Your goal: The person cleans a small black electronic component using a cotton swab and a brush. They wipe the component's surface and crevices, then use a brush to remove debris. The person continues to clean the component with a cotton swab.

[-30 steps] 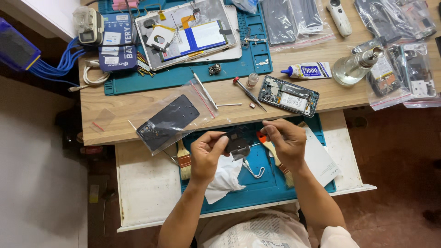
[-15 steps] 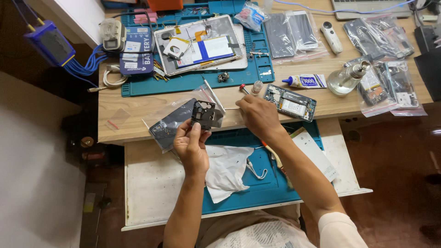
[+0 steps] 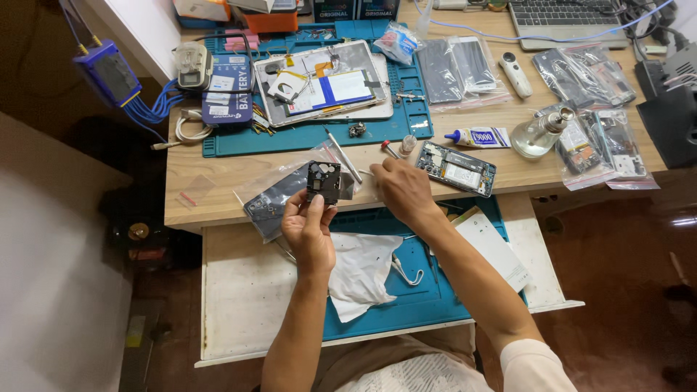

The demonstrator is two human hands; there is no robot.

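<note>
My left hand (image 3: 308,225) holds up a small dark phone part (image 3: 324,181) between thumb and fingers, above the front edge of the wooden bench (image 3: 218,170). My right hand (image 3: 404,190) rests palm down on the bench with its fingers curled. It lies just left of an opened phone body (image 3: 456,167) and below a metal tweezer-like tool (image 3: 343,155). What sits under its fingertips is hidden. A clear bag holding a dark phone panel (image 3: 272,199) lies behind the held part.
A pulled-out shelf carries a teal mat (image 3: 406,290), a white cloth (image 3: 359,272) and a white card (image 3: 494,250). Further back are a teal work mat (image 3: 305,134) with an opened tablet (image 3: 327,83), a glue tube (image 3: 479,136), a glass bottle (image 3: 541,132) and several bagged parts.
Both hands rose from the shelf mat. My left hand lifted the dark part up to the bench edge. My right hand reached forward onto the bench beside the opened phone.
</note>
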